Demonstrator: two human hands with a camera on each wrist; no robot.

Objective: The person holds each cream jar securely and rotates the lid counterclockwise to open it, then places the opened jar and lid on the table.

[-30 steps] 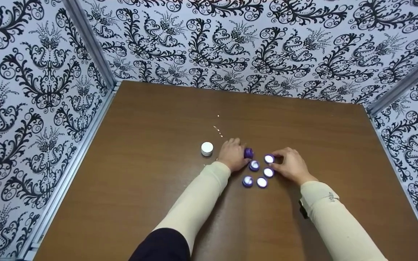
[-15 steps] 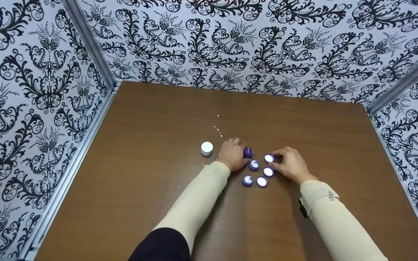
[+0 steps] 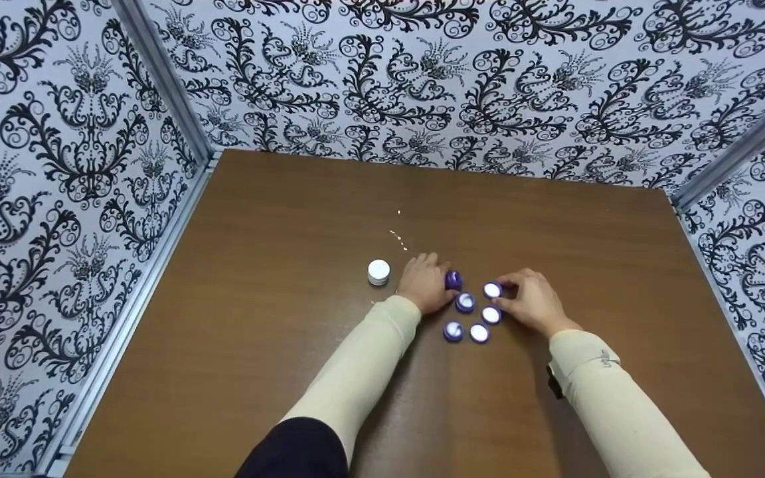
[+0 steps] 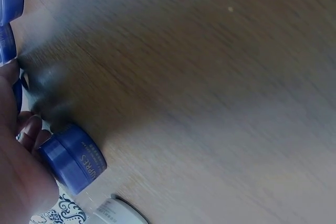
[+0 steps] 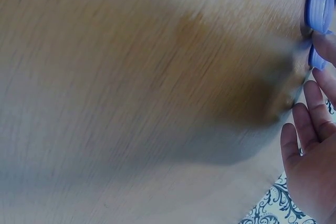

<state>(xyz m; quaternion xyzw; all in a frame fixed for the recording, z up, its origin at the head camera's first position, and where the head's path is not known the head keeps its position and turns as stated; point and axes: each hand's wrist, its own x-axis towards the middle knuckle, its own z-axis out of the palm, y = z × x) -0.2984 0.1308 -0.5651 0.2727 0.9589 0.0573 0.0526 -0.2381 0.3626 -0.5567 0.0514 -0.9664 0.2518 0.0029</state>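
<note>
My left hand [image 3: 424, 282] lies low on the table, and its thumb and fingers grip a small purple cream jar [image 3: 453, 279]. The left wrist view shows another blue-purple jar [image 4: 73, 158] with gold lettering, tilted against the lower side of that hand; in the head view the hand hides it. My right hand [image 3: 532, 302] pinches an upturned purple lid [image 3: 492, 290] with a white inside between thumb and index finger, the other fingers spread. Two uncapped jars with white contents, a nearer jar [image 3: 453, 331] and a farther jar [image 3: 465, 303], stand between the hands.
Two more upturned lids, one lid [image 3: 491, 315] and a nearer lid [image 3: 479, 332], lie beside the uncapped jars. A white-topped jar [image 3: 378, 272] stands left of the left hand. White specks [image 3: 399, 240] dot the brown table [image 3: 276, 265]. Patterned walls [image 3: 422, 79] enclose its back and sides.
</note>
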